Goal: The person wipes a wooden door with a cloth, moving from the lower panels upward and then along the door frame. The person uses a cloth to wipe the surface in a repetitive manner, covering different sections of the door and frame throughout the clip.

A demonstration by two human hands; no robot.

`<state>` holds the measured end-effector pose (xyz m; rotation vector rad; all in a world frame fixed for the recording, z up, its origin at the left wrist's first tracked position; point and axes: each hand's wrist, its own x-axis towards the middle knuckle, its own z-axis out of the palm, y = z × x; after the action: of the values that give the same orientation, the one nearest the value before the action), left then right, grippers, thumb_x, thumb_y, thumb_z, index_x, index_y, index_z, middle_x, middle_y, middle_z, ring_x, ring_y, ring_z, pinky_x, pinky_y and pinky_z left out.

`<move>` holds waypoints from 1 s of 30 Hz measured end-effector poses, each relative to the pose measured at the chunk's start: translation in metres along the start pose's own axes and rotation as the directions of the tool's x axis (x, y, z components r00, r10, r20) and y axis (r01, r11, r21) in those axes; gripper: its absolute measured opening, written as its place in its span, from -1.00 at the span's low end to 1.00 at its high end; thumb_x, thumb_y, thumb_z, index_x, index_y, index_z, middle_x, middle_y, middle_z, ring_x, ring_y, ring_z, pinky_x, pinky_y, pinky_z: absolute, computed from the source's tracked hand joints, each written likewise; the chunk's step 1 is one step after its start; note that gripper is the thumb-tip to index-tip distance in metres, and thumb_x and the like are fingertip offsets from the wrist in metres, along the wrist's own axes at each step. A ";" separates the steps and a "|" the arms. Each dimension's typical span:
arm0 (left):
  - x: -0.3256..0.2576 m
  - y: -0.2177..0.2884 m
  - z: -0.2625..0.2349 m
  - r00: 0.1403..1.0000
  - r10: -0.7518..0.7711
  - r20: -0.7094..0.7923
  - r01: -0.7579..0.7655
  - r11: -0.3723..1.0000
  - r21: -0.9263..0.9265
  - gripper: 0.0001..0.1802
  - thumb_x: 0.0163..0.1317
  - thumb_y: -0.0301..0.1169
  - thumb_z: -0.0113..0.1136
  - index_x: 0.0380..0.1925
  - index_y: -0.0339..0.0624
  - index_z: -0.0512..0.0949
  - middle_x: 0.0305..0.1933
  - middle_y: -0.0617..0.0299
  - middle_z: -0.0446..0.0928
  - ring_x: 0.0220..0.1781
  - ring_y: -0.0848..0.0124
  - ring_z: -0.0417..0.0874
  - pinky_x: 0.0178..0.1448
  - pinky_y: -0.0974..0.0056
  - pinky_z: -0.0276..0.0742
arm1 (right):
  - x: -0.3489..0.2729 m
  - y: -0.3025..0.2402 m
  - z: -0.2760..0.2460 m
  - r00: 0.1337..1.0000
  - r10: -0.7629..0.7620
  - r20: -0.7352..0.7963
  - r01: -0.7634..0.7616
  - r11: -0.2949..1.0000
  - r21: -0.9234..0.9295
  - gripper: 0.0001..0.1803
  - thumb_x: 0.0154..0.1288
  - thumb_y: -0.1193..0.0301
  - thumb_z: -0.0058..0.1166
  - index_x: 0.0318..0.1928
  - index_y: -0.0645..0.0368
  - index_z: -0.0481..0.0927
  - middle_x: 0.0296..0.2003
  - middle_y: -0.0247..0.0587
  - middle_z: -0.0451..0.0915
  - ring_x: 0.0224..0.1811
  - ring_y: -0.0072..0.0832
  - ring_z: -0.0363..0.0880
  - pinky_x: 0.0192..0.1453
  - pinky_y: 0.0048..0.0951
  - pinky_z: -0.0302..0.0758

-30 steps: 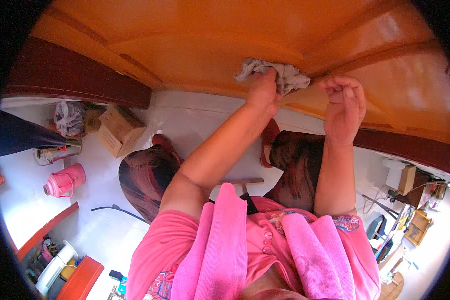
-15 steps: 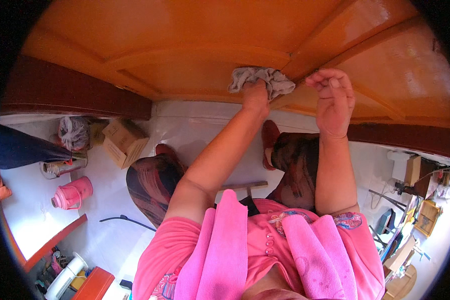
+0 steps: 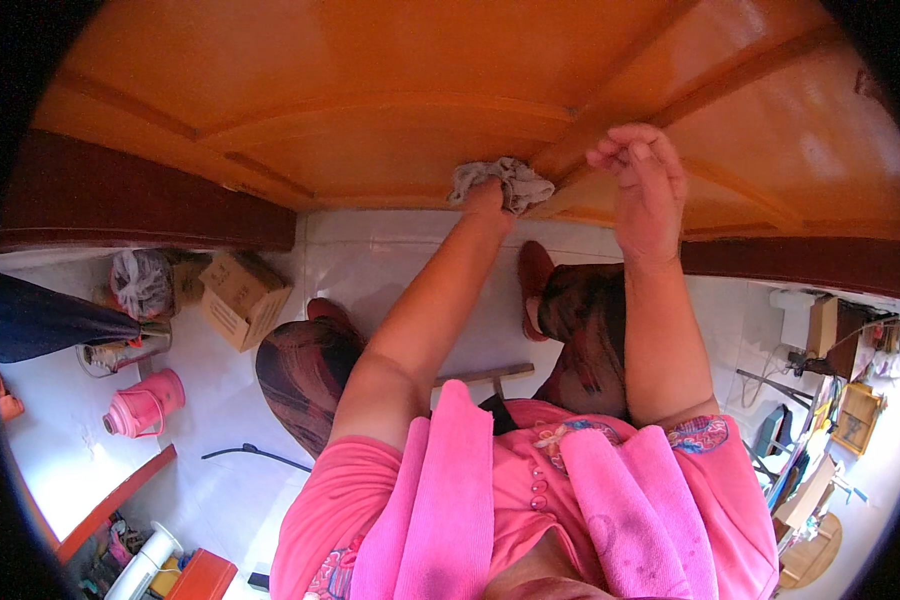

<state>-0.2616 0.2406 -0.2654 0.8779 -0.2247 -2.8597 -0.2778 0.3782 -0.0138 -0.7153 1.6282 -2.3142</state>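
Note:
A crumpled grey cloth (image 3: 528, 184) is pressed against the lower part of an orange-brown wooden door (image 3: 400, 150). My left hand (image 3: 484, 198) is closed on this cloth, its fingers mostly hidden in the folds. My right hand (image 3: 650, 195) is raised beside the door's diagonal moulding, palm partly turned toward me. Its fingers are loosely bent and hold nothing; whether the fingertips touch the wood I cannot tell.
Dark red frame pieces (image 3: 150, 190) flank the door. A cardboard box (image 3: 242, 300), a pink thermos flask (image 3: 145, 403) and a bagged bundle (image 3: 142, 282) stand on the left. A wooden bar (image 3: 485, 375) lies between my legs. Stacked household items (image 3: 810, 420) crowd the right.
My left hand and the cloth have shifted left and slightly down along the door. My right hand has moved a little left, still raised and empty.

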 end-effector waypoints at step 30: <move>-0.135 0.200 0.045 0.878 0.441 -0.186 -0.451 0.893 -0.008 -0.70 0.40 -0.06 -0.08 -0.15 0.11 0.58 -0.07 0.36 0.58 0.00 0.37 0.49 0.02 0.20 0.36 | 0.020 0.012 0.005 0.985 0.036 -0.171 -0.018 0.994 0.107 -0.68 0.48 0.26 -0.09 -0.17 0.25 0.60 -0.35 -0.21 0.60 -0.29 -0.42 0.58 -0.09 -0.34 0.58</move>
<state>-0.1582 0.0729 -0.1185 0.9266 -0.2892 -2.3350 -0.2932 0.3609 -0.0186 -0.4787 1.5592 -2.4814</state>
